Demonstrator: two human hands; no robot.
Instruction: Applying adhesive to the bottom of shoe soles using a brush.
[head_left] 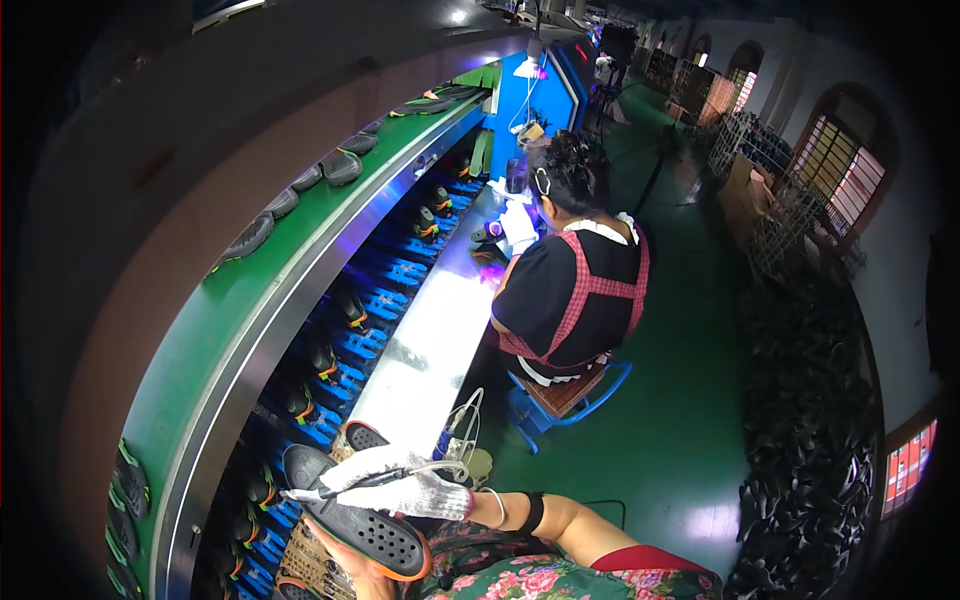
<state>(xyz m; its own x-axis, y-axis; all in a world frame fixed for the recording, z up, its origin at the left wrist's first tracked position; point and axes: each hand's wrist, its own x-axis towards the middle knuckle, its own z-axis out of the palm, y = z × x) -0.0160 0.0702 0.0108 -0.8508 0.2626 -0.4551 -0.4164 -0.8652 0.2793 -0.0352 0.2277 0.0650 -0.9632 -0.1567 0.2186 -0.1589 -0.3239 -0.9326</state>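
Note:
A black shoe sole [385, 538] with an orange rim and rows of round holes lies tilted in front of me. My left hand [358, 572] grips it from below, its fingers partly hidden under the sole. Over the sole, my right hand [405, 492], in a white knitted glove, is closed round a slim pen-like tool [335, 490] with a cable. The tool's tip points left, close to the sole's edge. A second dark sole [366, 436] with holes lies just beyond the gloved hand, on the metal worktop [425, 345].
Left of the worktop runs a row of blue holders [365, 345] carrying dark shoe parts. Above it, a green conveyor belt [190, 335] bears several soles. A co-worker [575, 280] sits ahead on a blue-framed stool [570, 395]. Dark pieces are heaped [805, 450] at the right.

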